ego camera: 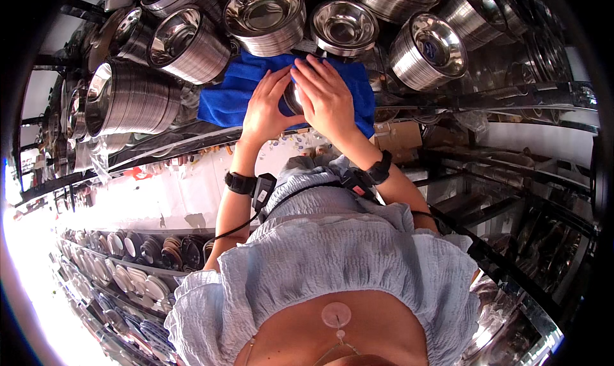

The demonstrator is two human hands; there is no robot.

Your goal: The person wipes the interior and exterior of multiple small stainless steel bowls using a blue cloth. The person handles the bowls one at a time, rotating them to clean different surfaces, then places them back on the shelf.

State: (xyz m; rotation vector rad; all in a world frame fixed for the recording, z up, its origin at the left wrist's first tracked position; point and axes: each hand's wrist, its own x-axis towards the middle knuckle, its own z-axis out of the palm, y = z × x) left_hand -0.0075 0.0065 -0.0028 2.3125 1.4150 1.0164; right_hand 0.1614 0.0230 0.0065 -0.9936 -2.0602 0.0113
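A blue cloth (223, 99) is spread over the front of a shelf before me. On it sits a shiny round metal dish (290, 98), mostly covered by my hands. My left hand (266, 104) curves around the dish's left side, its thumb reaching across the near edge. Over the right part of the dish lies my right hand (328, 95), fingers long and close together, the tips meeting those of the left. Whether the right fingers grip the dish or only rest on it is hidden. Just beyond the cloth stand a stack of steel bowls (266, 44) and a lower stack (345, 47).
More stacked steel bowls stand at the left (136, 99) and right (419, 68), several leaning. A dark shelf rail (518, 97) runs along the front. Below are a cardboard box (398, 138) and pale floor. Racks of dishes (144, 284) fill the lower left. Wrist devices (261, 191) trail black cables.
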